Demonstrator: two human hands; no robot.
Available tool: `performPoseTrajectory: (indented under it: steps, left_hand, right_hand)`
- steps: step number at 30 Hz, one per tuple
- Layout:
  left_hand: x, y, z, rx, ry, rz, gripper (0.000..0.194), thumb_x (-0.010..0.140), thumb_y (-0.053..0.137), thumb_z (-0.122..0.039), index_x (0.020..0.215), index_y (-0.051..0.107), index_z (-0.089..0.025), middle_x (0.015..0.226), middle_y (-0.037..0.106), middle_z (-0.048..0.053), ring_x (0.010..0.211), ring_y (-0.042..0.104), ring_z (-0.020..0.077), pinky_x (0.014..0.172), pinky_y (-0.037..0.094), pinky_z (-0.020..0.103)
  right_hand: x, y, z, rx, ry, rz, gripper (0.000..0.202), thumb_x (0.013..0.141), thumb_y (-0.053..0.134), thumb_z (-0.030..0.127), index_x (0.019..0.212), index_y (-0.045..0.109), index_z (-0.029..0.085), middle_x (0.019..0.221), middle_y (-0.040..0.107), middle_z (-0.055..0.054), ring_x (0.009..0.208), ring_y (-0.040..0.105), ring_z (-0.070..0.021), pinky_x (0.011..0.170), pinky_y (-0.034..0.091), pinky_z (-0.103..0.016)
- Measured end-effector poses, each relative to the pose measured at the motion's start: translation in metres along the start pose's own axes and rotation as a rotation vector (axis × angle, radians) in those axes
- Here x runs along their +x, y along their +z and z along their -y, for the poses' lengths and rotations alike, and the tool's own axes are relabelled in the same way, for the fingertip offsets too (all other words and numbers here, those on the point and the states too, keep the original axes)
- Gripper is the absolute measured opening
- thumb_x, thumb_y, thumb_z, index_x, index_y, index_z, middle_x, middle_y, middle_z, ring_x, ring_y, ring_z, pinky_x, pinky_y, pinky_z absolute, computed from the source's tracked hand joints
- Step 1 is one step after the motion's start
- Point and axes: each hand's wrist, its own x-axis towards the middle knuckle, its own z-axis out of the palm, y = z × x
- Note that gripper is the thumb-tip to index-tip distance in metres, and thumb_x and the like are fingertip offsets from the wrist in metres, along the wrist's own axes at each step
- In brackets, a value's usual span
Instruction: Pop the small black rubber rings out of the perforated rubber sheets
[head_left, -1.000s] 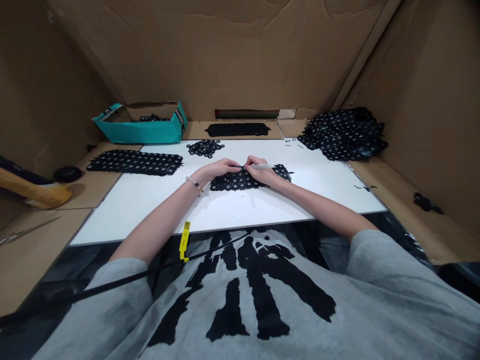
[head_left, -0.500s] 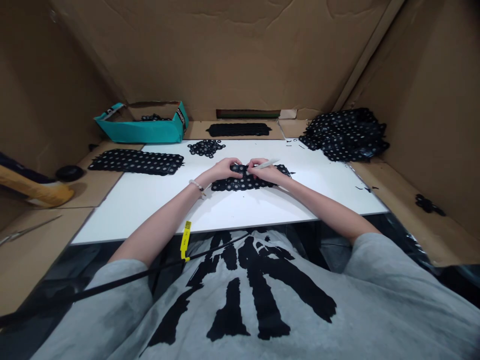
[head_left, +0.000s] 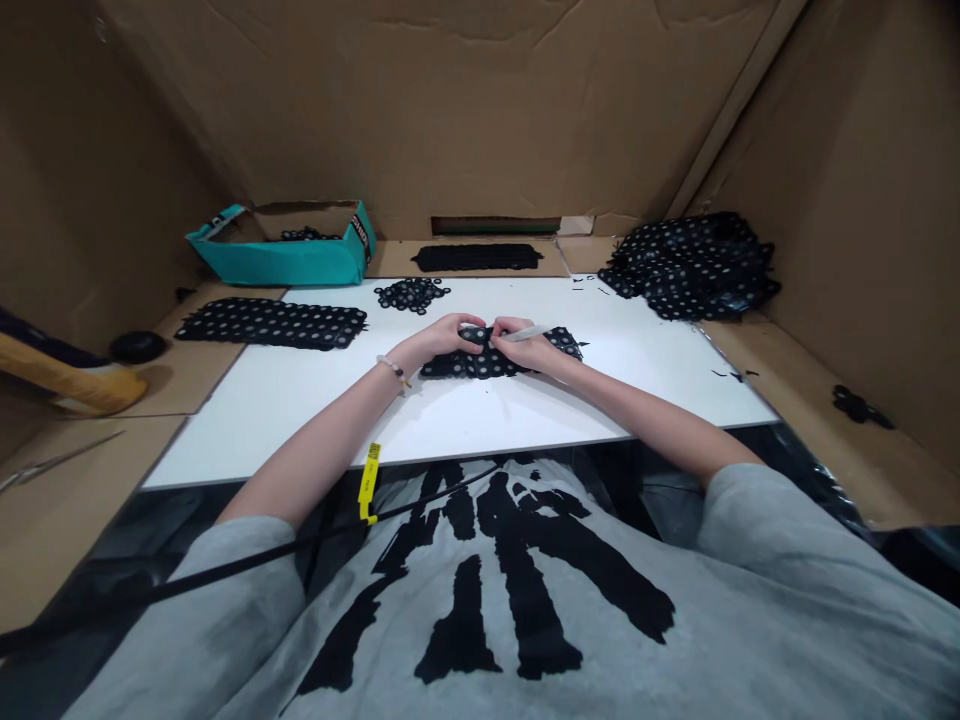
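Note:
A black strip dotted with pale round holes [head_left: 442, 368] lies on the white board in front of me. My left hand [head_left: 448, 338] is curled over its upper left part, thumb and fingers pinching it at the far edge. A slim white pen-like tool [head_left: 529, 332] is in my right hand [head_left: 523, 345], its back end pointing right. That hand rests on the strip, close beside the left fingertips. The tool's tip is hidden by my fingers, so I cannot tell whether it touches the strip.
Behind the hands lies a pile of small black rings [head_left: 412, 294]. A teal box [head_left: 281, 262] stands back left, near another dotted strip [head_left: 274, 323]. A stack of dotted black sheets [head_left: 694, 265] sits back right. Scissors [head_left: 60, 460] lie far left; a black cable [head_left: 247, 553] crosses my lap.
My right hand has shifted slightly left, and the white tool lies a little lower and flatter. My left hand keeps its pinch, with the strip nearly in place.

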Motion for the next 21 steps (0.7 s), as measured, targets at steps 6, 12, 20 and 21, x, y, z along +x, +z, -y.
performPoseTrajectory:
  steps: [6, 12, 20, 21]
  left_hand:
    - [-0.0015, -0.0016, -0.0035, -0.015, 0.006, 0.023, 0.061, 0.057, 0.083, -0.037, 0.113, 0.070, -0.017, 0.102, 0.072, 0.005, 0.099, 0.063, 0.0247, 0.093, 0.047, 0.036]
    - [-0.0037, -0.0032, -0.0067, -0.012, 0.011, 0.030, 0.060, 0.057, 0.084, -0.039, 0.112, 0.073, -0.018, 0.104, 0.074, 0.005, 0.100, 0.063, 0.0257, 0.092, 0.047, 0.035]
    - [-0.0022, -0.0035, -0.0050, 0.005, 0.003, 0.031, 0.060, 0.056, 0.085, -0.040, 0.110, 0.073, -0.017, 0.107, 0.074, 0.007, 0.102, 0.064, 0.0261, 0.093, 0.048, 0.035]
    - [-0.0021, -0.0035, -0.0046, 0.001, 0.005, 0.035, 0.060, 0.056, 0.085, -0.040, 0.110, 0.073, -0.017, 0.107, 0.075, 0.007, 0.102, 0.064, 0.0262, 0.093, 0.048, 0.036]
  right_hand:
    - [0.0044, 0.0065, -0.0038, -0.111, -0.029, -0.021, 0.013, 0.082, 0.052, 0.025, 0.070, 0.051, 0.022, 0.075, 0.062, -0.003, 0.074, 0.054, -0.0192, 0.070, 0.037, -0.030]
    - [0.0045, 0.0052, -0.0036, -0.091, -0.028, -0.022, 0.014, 0.084, 0.051, 0.024, 0.070, 0.051, 0.022, 0.074, 0.063, -0.002, 0.072, 0.054, -0.0185, 0.068, 0.037, -0.030]
    - [0.0054, 0.0046, -0.0031, -0.110, -0.030, -0.020, 0.015, 0.083, 0.051, 0.023, 0.069, 0.050, 0.022, 0.075, 0.063, -0.003, 0.074, 0.055, -0.0189, 0.068, 0.037, -0.030]
    - [0.0053, 0.0043, -0.0024, -0.112, -0.027, -0.019, 0.015, 0.083, 0.051, 0.023, 0.068, 0.050, 0.022, 0.075, 0.063, -0.003, 0.075, 0.055, -0.0190, 0.069, 0.037, -0.030]
